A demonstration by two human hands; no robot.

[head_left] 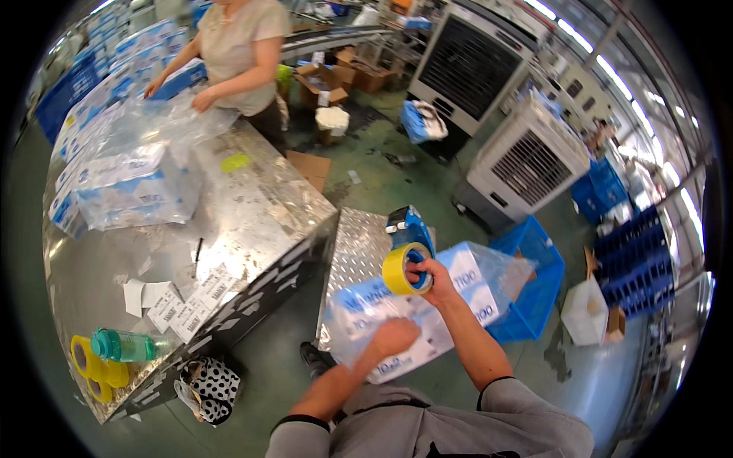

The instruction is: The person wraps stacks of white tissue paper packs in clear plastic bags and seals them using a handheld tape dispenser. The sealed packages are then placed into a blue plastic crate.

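My right hand (432,276) grips a yellow roll of tape on a blue dispenser (407,269), held over a clear plastic bag of blue and white packs (466,286). The bag lies on a small checker-plate metal stand (355,248) in front of me. My left hand (393,336) presses down on the near end of the bag with the fingers curled. A second blue tape dispenser (406,221) sits at the far edge of the stand.
A large steel table (252,206) on my left carries bagged packs (130,191), paper labels (187,298), yellow tape rolls (92,370) and a green bottle (126,346). Another person (240,53) works at its far end. Blue crates (534,282) and two cooling fans (527,156) stand to the right.
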